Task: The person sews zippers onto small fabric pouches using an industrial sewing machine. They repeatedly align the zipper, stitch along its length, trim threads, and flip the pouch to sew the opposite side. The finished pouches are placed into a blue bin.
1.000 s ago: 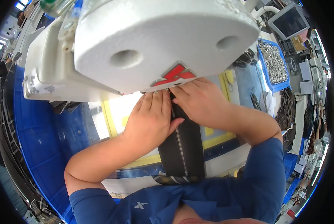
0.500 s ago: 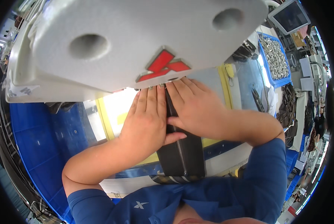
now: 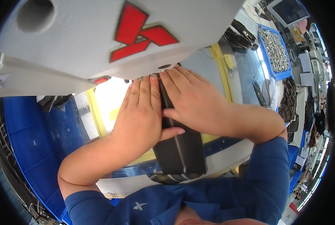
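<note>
A dark, long fabric piece [image 3: 193, 154] with a metal zipper [image 3: 177, 147] down its middle lies on the work surface, running under the head of a large pale grey sewing machine [image 3: 74, 50]. My left hand [image 3: 138, 118] rests flat on the left of the zipper, fingers stretched toward the machine and thumb pointing across the teeth. To the right of the zipper, my right hand [image 3: 195, 98] is also laid flat with fingers extended, its thumb reaching toward the left hand. The machine head covers the far end of the piece and the stitching spot; some fingertips sit at its lower edge.
A blue bin [image 3: 36, 138] stands at the left. Yellow strips [image 3: 223, 73] mark the work surface. At the right are a blue tray [image 3: 275, 52] of metal hardware, a dark tool [image 3: 259, 93] resembling scissors, dark material [image 3: 240, 35] and a screen [image 3: 288, 12].
My view has shifted, so the machine head looks larger and further left. Both hands appear slightly higher and further left in view, still flat on the zippered piece.
</note>
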Tool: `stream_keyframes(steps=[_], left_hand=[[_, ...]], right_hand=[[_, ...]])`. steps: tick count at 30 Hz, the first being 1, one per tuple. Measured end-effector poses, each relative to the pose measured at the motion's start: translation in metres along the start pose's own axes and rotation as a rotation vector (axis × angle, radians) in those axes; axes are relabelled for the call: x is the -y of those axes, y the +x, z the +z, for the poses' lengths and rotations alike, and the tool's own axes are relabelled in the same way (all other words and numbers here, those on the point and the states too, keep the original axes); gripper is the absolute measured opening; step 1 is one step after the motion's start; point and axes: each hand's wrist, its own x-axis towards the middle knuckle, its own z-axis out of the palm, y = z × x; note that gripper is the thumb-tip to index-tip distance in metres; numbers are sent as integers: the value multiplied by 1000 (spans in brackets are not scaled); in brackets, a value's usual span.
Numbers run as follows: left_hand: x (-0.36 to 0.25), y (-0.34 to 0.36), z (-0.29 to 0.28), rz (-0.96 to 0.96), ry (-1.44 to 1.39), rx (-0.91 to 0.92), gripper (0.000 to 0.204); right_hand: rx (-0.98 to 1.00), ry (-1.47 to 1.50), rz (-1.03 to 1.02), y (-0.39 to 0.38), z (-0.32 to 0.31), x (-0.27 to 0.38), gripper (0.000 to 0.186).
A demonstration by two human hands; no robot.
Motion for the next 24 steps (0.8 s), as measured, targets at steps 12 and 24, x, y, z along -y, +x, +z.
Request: stream_keyframes(steps=[12, 24], left_hand=[[7, 9, -8, 23, -1, -31, 127], [4, 10, -9, -4, -21, -6, 126]], right_hand=[[56, -53, 2, 6, -8, -1, 80], [37, -42, 6, 4, -8, -2, 80]])
